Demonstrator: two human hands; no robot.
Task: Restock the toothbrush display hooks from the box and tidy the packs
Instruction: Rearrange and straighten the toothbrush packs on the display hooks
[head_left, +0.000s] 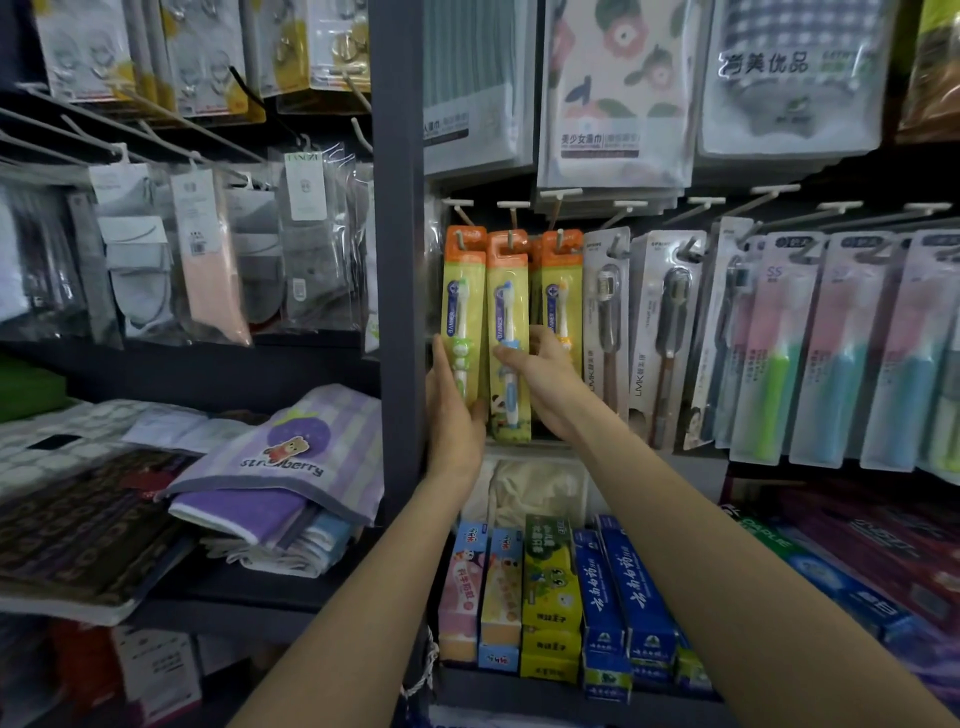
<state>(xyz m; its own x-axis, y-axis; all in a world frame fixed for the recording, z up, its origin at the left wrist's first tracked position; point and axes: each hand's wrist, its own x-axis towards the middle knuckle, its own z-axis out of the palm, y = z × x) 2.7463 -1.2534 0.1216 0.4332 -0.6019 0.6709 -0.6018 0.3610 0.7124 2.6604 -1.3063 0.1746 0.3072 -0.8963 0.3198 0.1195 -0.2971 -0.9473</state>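
Three orange-and-yellow children's toothbrush packs hang side by side on hooks: a green-brush pack (461, 296), a blue-brush pack (508, 312) and a yellow-brush pack (563, 291). My left hand (452, 410) lies flat with straight fingers against the left edge of the green-brush pack. My right hand (545, 384) has its fingers round the right edge of the blue-brush pack, fingertips on its front. The box is not in view.
Grey and pastel toothbrush packs (779, 353) hang to the right. Toothpaste boxes (550, 587) stand on the shelf below. A dark upright post (397, 260) runs beside my left hand. Folded towels (280, 467) lie on the left shelf, socks hang above them.
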